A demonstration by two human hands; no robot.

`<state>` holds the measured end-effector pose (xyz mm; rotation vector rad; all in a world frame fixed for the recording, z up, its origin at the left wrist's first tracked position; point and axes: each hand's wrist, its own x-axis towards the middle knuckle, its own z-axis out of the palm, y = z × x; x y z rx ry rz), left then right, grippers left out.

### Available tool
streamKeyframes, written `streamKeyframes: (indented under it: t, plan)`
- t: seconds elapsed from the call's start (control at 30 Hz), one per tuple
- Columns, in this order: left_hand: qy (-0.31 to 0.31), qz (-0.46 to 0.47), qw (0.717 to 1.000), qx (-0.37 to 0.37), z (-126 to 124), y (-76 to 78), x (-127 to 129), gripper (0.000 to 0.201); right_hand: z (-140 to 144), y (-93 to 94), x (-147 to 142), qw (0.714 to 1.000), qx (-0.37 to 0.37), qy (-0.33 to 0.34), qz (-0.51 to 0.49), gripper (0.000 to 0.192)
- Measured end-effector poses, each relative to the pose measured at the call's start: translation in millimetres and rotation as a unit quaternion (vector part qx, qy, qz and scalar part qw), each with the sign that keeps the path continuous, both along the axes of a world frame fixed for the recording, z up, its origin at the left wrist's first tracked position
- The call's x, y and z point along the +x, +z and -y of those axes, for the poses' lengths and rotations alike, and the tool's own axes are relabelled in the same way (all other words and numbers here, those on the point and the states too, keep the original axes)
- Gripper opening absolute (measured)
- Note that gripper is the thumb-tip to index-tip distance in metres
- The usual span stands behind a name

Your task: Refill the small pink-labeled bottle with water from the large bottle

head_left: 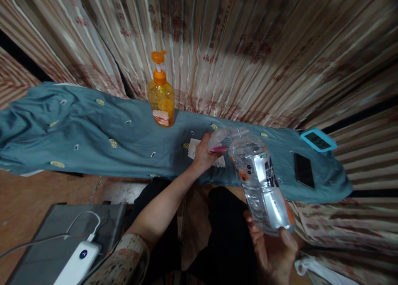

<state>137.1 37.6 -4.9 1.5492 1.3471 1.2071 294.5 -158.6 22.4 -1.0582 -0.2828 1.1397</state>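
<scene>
My left hand (202,155) is closed around a small clear plastic container (220,138) with a pink patch low in it. Under that hand, a white piece of paper (220,162) lies on the blue-grey cloth. A large clear plastic bottle (263,181) with a silver and orange label leans toward the container, its neck close beside it; whether they touch I cannot tell. My right hand (273,247) grips the bottle near its base, thumb on the near side and fingers partly hidden behind it.
An orange pump bottle (161,100) stands at the back of the cloth-covered board (93,135). A blue-framed digital clock (319,140) and a black phone (304,170) lie at the right. Pleated curtains (217,48) hang behind. A white power bank (79,262) with a cable rests lower left.
</scene>
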Motion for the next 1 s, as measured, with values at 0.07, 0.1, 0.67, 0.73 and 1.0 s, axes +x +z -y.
streamKeyframes:
  t: [0.07, 0.1, 0.67, 0.73, 1.0]
  plan:
    - [-0.001, 0.0, 1.0, 0.002, 0, -0.9, 0, 0.061, 1, 1.0, -1, 1.0, -0.003, -0.013, 0.011, 0.076]
    - [-0.001, 0.0, 1.0, 0.003, 0, -1.5, 0, 0.061, 2, 1.4, -1, 1.0, -0.006, -0.018, 0.014, 0.074]
    - [-0.007, 0.004, 1.0, -0.008, -1, -3.2, -1, 0.059, 6, 4.3, 3, 0.996, -0.058, -0.022, 0.056, 0.072]
    - [-0.006, 0.005, 1.0, -0.01, -1, -3.9, -1, 0.059, 9, 3.3, 5, 0.997, -0.056, -0.017, 0.059, 0.073]
    - [-0.007, 0.004, 1.0, 0.0, -2, -4.7, -1, 0.06, 17, -6.7, 12, 0.997, -0.043, 0.0, 0.062, 0.075]
